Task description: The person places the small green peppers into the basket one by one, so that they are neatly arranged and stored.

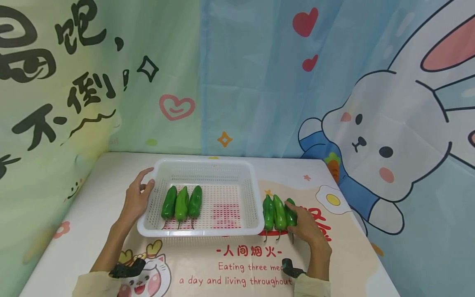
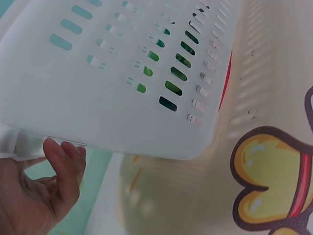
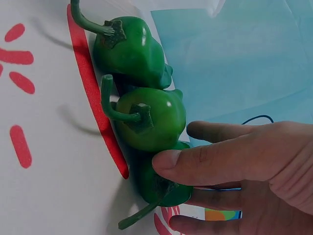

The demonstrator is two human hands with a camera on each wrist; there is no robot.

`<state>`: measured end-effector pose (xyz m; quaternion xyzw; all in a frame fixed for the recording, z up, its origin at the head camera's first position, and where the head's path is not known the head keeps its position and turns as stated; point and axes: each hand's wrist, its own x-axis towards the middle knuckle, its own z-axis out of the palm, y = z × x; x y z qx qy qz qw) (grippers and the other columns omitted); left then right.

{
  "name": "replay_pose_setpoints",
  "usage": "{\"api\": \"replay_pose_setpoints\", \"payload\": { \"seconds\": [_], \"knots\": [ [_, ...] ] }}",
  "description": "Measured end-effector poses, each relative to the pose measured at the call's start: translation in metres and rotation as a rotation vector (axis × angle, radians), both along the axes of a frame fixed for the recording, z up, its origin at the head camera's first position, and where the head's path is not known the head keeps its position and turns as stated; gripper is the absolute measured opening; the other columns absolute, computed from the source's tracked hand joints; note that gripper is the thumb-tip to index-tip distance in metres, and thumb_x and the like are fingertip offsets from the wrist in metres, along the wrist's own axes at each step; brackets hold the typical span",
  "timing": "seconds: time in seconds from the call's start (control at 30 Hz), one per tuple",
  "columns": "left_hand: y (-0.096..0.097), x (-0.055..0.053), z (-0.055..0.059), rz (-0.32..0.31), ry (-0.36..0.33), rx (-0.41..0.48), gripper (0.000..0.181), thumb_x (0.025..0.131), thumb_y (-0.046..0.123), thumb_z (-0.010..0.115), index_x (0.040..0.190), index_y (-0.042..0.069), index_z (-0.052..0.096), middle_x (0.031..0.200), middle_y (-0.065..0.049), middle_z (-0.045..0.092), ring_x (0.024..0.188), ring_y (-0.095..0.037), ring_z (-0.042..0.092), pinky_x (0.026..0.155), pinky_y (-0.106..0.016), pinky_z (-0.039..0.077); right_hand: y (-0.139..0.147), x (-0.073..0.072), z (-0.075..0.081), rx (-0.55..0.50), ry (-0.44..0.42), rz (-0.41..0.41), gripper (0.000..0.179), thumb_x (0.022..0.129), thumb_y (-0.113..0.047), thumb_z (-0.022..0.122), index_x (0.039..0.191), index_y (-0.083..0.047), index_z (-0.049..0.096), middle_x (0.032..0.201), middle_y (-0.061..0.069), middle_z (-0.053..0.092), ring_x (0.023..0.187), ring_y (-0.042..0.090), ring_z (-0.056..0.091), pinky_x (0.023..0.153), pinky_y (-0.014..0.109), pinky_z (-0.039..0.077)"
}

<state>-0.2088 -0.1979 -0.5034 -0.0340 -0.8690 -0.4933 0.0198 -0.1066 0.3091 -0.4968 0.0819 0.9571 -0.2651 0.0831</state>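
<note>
My left hand (image 1: 136, 199) is at the left rim of a white plastic basket (image 1: 208, 232), its thumb over the edge. In the left wrist view, the left fingers (image 2: 72, 178) lie against the outer wall just below the rim. Three green peppers (image 1: 182, 203) lie side by side in the basket's left half, stems toward me. Right of the basket, three more peppers stand in a row: a left one, a middle one (image 3: 152, 120) and a right one. My right hand (image 1: 305, 225) grips the right pepper (image 1: 291, 214), thumb on its near side, other fingers partly hidden behind.
The basket stands on a white table with a printed mat (image 1: 230, 284) bearing red lettering and cartoons. A printed curtain (image 1: 252, 82) hangs right behind the table's back edge. Black wrist straps (image 1: 128, 269) sit at both cuffs.
</note>
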Motion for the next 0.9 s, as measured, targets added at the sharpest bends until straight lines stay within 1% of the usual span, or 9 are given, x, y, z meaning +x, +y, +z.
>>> {"api": "replay_pose_setpoints", "payload": {
  "seconds": [0.1, 0.27, 0.4, 0.5, 0.73, 0.9],
  "knots": [
    [0.0004, 0.0002, 0.0003, -0.001, -0.002, 0.000, 0.054, 0.119, 0.027, 0.042, 0.171, 0.013, 0.032, 0.137, -0.041, 0.065, 0.100, -0.045, 0.078, 0.067, -0.034, 0.067, -0.0001, -0.0013, -0.0001, 0.009, 0.012, 0.018, 0.087, 0.088, 0.002, 0.085, 0.165, -0.010, 0.047, 0.159, 0.032, 0.053, 0.144, 0.053, 0.051, 0.119, 0.074, 0.045],
    [0.0011, 0.0005, 0.0008, -0.001, -0.011, 0.000, 0.055, 0.120, 0.028, 0.042, 0.172, 0.014, 0.031, 0.139, -0.040, 0.064, 0.103, -0.047, 0.077, 0.070, -0.039, 0.069, 0.0008, -0.0033, -0.0001, 0.004, 0.009, 0.024, 0.085, 0.087, 0.003, 0.086, 0.163, -0.006, 0.050, 0.160, 0.032, 0.052, 0.146, 0.053, 0.049, 0.121, 0.074, 0.043],
    [0.0012, 0.0008, 0.0005, 0.002, -0.009, 0.001, 0.055, 0.120, 0.029, 0.042, 0.172, 0.014, 0.031, 0.140, -0.040, 0.064, 0.102, -0.047, 0.078, 0.070, -0.039, 0.069, 0.0022, -0.0052, -0.0015, -0.011, 0.010, 0.029, 0.083, 0.086, 0.004, 0.086, 0.161, -0.004, 0.051, 0.160, 0.031, 0.052, 0.145, 0.053, 0.049, 0.121, 0.074, 0.043],
    [0.0012, 0.0009, 0.0002, 0.002, -0.007, 0.000, 0.055, 0.120, 0.028, 0.042, 0.172, 0.014, 0.031, 0.139, -0.040, 0.064, 0.100, -0.046, 0.078, 0.069, -0.038, 0.068, 0.0031, -0.0058, -0.0025, -0.022, 0.033, 0.035, 0.082, 0.085, 0.004, 0.087, 0.159, -0.002, 0.053, 0.158, 0.031, 0.054, 0.143, 0.053, 0.051, 0.120, 0.073, 0.044],
    [0.0012, 0.0022, -0.0001, 0.000, -0.004, 0.005, 0.055, 0.120, 0.028, 0.042, 0.172, 0.014, 0.031, 0.139, -0.040, 0.064, 0.101, -0.046, 0.078, 0.069, -0.037, 0.068, 0.0062, -0.0041, -0.0031, -0.034, 0.055, 0.039, 0.083, 0.079, 0.004, 0.089, 0.155, -0.004, 0.056, 0.152, 0.030, 0.054, 0.141, 0.051, 0.050, 0.118, 0.073, 0.047],
    [0.0008, 0.0013, -0.0001, 0.003, -0.006, 0.003, 0.055, 0.120, 0.028, 0.042, 0.172, 0.015, 0.031, 0.139, -0.040, 0.064, 0.102, -0.046, 0.078, 0.070, -0.038, 0.069, 0.0086, -0.0023, -0.0016, -0.037, 0.074, 0.042, 0.083, 0.076, 0.002, 0.091, 0.151, -0.007, 0.057, 0.145, 0.029, 0.056, 0.135, 0.049, 0.053, 0.115, 0.072, 0.051]
  ]
}}
